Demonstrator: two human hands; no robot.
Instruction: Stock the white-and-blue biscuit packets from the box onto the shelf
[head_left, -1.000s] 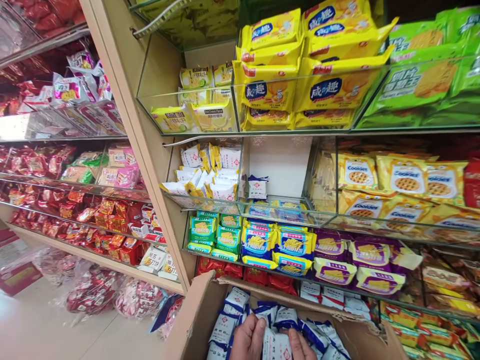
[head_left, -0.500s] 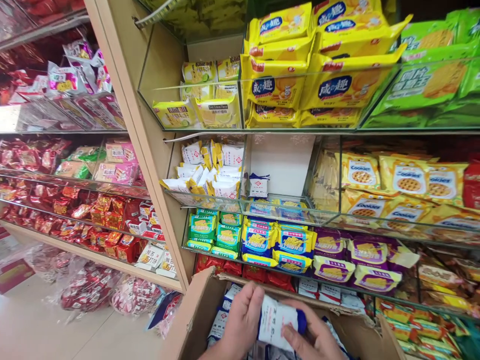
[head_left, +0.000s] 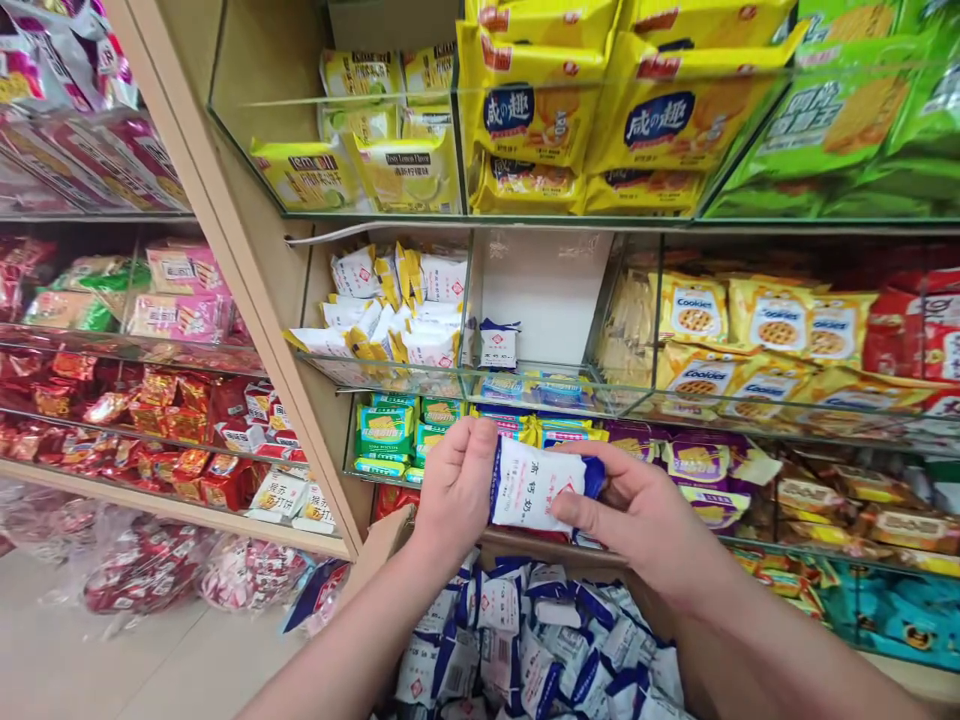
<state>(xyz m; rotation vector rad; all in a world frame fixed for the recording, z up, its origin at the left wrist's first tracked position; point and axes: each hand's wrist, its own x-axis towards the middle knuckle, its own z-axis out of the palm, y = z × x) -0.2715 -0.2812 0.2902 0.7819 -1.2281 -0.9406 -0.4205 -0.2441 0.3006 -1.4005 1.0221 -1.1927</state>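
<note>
Both hands hold a bunch of white-and-blue snack packets (head_left: 529,485) in front of the glass shelves. My left hand (head_left: 456,488) grips the bunch's left end, and my right hand (head_left: 637,510) closes on its right end with the thumb across the front. Below them an open cardboard box (head_left: 375,545) is full of the same white-and-blue packets (head_left: 540,640). On the middle shelf a compartment (head_left: 544,305) holds a single such packet (head_left: 498,344) against its left glass wall.
Glass shelves carry white-yellow packets (head_left: 390,310), yellow biscuit bags (head_left: 600,110), green bags (head_left: 840,120) and cookie bags (head_left: 757,330). A beige upright post (head_left: 247,300) divides them from shelves of red and pink sweets (head_left: 135,400). Bagged sweets (head_left: 150,570) lie on the floor.
My hands rose out of the box with the packets, from among the loose ones up to the level of the lower shelves. The view dropped and moved nearer the shelves.
</note>
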